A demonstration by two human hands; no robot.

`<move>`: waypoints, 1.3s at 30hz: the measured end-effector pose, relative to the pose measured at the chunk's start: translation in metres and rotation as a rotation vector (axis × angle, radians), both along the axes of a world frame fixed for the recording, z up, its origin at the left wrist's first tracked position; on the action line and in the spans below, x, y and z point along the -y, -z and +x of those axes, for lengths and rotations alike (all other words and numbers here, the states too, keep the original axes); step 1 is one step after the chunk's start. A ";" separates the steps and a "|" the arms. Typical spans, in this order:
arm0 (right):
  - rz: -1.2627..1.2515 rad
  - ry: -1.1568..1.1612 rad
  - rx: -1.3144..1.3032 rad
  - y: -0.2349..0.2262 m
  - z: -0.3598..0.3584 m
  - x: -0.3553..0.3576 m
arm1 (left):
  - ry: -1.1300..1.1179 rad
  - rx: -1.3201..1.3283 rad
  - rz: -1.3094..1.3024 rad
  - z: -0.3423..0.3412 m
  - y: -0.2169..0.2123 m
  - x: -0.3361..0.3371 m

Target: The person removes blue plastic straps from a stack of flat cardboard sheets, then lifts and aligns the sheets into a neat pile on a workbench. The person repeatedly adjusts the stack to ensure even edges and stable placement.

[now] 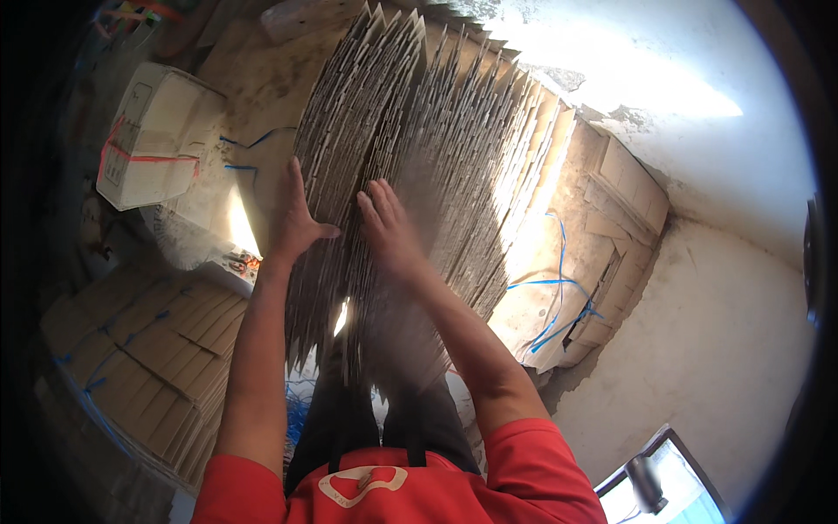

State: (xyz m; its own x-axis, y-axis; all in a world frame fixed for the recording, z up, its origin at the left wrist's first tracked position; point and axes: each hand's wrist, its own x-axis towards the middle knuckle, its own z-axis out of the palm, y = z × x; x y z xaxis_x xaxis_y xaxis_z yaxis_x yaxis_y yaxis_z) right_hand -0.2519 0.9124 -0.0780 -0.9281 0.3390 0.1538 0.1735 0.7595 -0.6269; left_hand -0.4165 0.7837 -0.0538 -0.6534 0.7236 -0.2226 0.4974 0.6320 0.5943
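Observation:
A long row of flattened cardboard boxes [463, 166] stands on edge in front of me, reaching from the far side to my legs. A dark gap parts a smaller bundle [353, 105] at the left from the rest. My left hand [299, 218] is open, fingers stretched along the left side of this bundle and thumb out over its upper edges. My right hand [390, 229] is open too, its fingertips on the sheet edges beside the gap. Neither hand is wrapped round anything. A blur hides some edges to the right of my right hand.
A carton tied with red strap [155, 144] sits at the far left. Cardboard bundles with blue strap [157, 349] lie at lower left. Loose blue strap [559, 284] rests on cardboard at the right, near a bare wall [716, 323]. More blue strap [299, 409] lies by my legs.

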 end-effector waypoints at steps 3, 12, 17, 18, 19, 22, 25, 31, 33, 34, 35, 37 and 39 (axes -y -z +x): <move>0.045 0.019 0.005 0.005 0.001 0.001 | 0.005 0.015 -0.018 -0.012 0.001 0.005; -0.055 -0.101 0.122 -0.030 -0.003 -0.016 | -0.007 -0.016 -0.008 -0.027 0.005 0.012; -0.114 -0.145 0.245 -0.045 -0.011 -0.016 | -0.005 -0.008 0.036 -0.029 0.011 0.012; -0.119 -0.096 0.298 -0.047 -0.005 -0.019 | -0.012 0.004 0.035 -0.026 0.008 0.010; -0.115 -0.064 0.330 -0.044 -0.001 -0.020 | -0.017 0.016 0.012 -0.026 0.003 0.010; 0.071 -0.064 0.140 -0.022 0.016 -0.024 | -0.022 0.034 0.003 -0.027 -0.003 0.006; 0.073 -0.239 0.455 -0.041 0.005 -0.032 | -0.022 0.027 -0.011 -0.028 -0.005 0.007; -0.010 -0.194 0.331 -0.047 -0.019 -0.021 | -0.027 -0.140 0.017 -0.023 0.001 0.008; 0.006 -0.059 0.378 -0.046 -0.013 -0.019 | -0.045 -0.042 -0.026 -0.024 -0.001 0.008; 0.013 0.007 0.400 -0.047 -0.011 -0.020 | -0.056 0.007 -0.049 -0.025 -0.002 0.010; 0.028 -0.032 0.380 -0.040 -0.008 -0.025 | -0.059 -0.002 -0.048 -0.027 -0.001 0.012; 0.070 -0.093 0.348 -0.026 0.001 -0.039 | -0.052 -0.010 -0.031 -0.027 0.003 0.010; 0.247 -0.192 0.408 -0.021 0.000 -0.036 | -0.061 0.000 -0.018 -0.027 0.004 0.011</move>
